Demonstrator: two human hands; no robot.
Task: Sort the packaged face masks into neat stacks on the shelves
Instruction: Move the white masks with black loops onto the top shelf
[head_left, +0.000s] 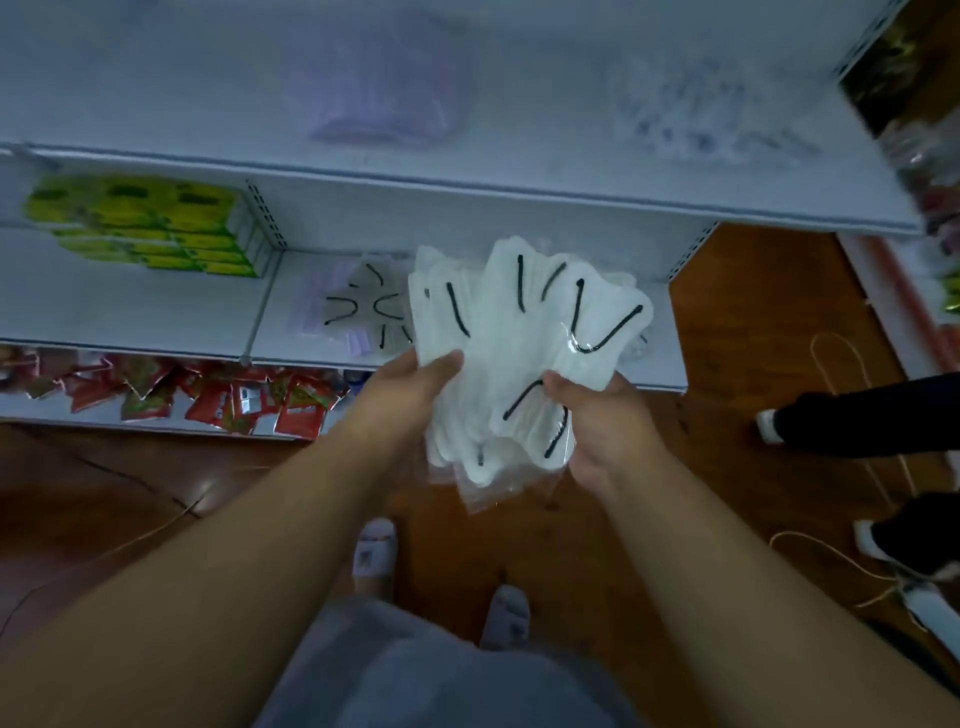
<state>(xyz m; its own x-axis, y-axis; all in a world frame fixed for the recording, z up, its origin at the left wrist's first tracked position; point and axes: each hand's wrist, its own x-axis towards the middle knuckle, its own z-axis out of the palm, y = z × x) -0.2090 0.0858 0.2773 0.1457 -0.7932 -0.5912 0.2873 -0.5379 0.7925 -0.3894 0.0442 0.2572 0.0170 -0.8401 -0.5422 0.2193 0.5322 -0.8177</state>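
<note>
Grip: my left hand (415, 384) and right hand (597, 415) both pinched one fanned bundle of white packaged masks (519, 332), thumbs on top, fingers curled beneath.
Where the masks were: held in the air between my hands, in front of the middle shelf (670, 332); more loose packs (363, 312) lay on that shelf just beyond my left thumb.
Above my grip: blurred purple packs (384, 93) and patterned packs (696, 114) on the top shelf (519, 171).
Off to my left: green boxes (156, 223), red sachets (208, 395) lower down.
Risk: the slick sleeves were splayed, not squared; I judged that loosening either pinch could let some slide to the floor (753, 312).
Writing: none I could read; only black ear loops showed through the plastic.
</note>
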